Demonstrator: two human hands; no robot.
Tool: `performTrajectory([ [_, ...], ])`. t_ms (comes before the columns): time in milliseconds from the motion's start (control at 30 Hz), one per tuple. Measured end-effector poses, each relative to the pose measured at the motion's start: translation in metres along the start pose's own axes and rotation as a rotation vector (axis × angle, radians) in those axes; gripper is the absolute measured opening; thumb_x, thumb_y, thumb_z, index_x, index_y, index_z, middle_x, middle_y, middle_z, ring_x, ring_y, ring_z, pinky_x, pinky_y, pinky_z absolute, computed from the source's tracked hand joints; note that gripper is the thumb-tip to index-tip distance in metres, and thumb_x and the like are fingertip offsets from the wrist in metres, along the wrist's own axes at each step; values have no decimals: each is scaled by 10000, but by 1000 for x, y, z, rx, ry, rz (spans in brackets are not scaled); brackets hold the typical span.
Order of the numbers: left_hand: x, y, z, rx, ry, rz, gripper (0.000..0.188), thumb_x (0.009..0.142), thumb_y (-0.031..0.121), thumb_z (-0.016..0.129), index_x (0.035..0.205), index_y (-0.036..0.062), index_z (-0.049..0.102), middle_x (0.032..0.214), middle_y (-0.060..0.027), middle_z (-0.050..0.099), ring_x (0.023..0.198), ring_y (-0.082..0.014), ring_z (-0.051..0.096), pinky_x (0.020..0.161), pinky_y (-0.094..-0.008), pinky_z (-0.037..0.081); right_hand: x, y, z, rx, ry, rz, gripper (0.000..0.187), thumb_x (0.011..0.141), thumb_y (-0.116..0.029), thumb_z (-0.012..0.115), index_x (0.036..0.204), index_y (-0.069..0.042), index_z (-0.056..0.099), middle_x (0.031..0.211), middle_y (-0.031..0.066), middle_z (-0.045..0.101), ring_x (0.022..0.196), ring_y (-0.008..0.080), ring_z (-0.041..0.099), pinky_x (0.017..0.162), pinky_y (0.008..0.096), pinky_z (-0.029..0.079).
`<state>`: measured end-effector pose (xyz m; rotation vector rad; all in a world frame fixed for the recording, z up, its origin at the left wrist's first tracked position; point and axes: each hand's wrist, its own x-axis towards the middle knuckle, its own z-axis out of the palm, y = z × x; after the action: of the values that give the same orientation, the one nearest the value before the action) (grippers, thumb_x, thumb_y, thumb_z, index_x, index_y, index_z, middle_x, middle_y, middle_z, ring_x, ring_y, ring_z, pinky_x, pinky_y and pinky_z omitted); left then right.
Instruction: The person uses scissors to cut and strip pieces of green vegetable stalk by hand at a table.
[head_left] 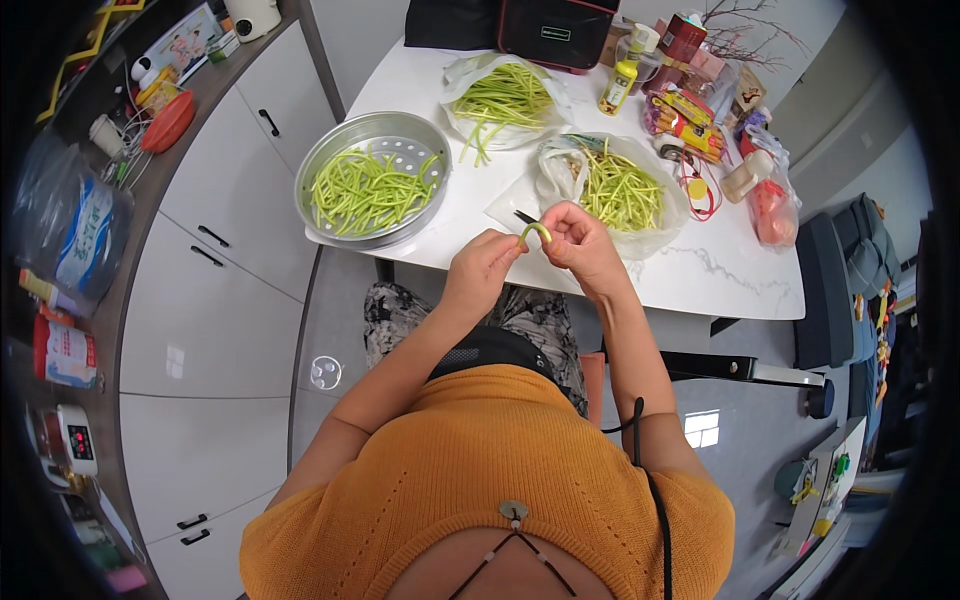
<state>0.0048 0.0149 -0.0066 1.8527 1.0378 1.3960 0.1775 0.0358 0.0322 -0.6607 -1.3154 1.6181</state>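
Observation:
Near the table's front edge, a thin green vegetable stem (536, 228) is bent into an arch between my hands. My left hand (479, 276) pinches one end, and my right hand (580, 250) pinches the other. Just behind my fingers shows a small dark pointed thing (524, 216); its kind cannot be made out. To the left, a round metal steamer pan (428, 152) with a perforated bottom holds many short stem pieces (365, 190). Behind my right hand lies an open plastic bag (675, 200) with more stems (622, 188) and some scraps.
At the back, another plastic bag (460, 75) holds long stems (505, 100). Beyond it stands a black case (557, 32). A yellow bottle (619, 85), snack packs (686, 125) and a red bag (772, 212) crowd the right side of the white table (740, 275). Cabinets (215, 330) run along the left.

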Motion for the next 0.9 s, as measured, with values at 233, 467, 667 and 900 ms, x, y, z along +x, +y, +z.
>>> performTrajectory([
  [233, 1, 2, -1, -2, -18, -38, 126, 843, 57, 534, 903, 8, 634, 786, -87, 575, 698, -168, 555, 638, -257, 434, -1, 4, -3, -68, -14, 0, 421, 750, -234, 735, 1096, -41, 593, 756, -71, 468, 610, 1, 385, 496, 149, 286],
  [467, -1, 0, 0, -11, -62, -66, 133, 838, 63, 531, 907, 10, 632, 780, -89, 576, 704, -175, 560, 650, -264, 439, -2, 1, -5, -106, 13, 40, 343, 795, -140, 666, 1118, -44, 603, 775, -47, 534, 578, 16, 398, 500, 158, 321],
  [667, 0, 0, 0, 0, -65, -40, 133, 834, 59, 530, 908, 7, 628, 780, -93, 580, 717, -176, 570, 652, -266, 442, 0, 0, 1, -105, 54, 27, 282, 799, -107, 639, 1070, -31, 629, 723, -27, 554, 571, 34, 434, 504, 168, 358],
  [900, -4, 2, 2, 37, -105, -30, 122, 835, 61, 531, 897, 4, 620, 795, -101, 586, 727, -196, 574, 663, -279, 447, 0, 8, -2, -150, 104, -54, 153, 814, -102, 638, 935, -13, 665, 686, -8, 572, 548, 43, 451, 482, 173, 354],
])
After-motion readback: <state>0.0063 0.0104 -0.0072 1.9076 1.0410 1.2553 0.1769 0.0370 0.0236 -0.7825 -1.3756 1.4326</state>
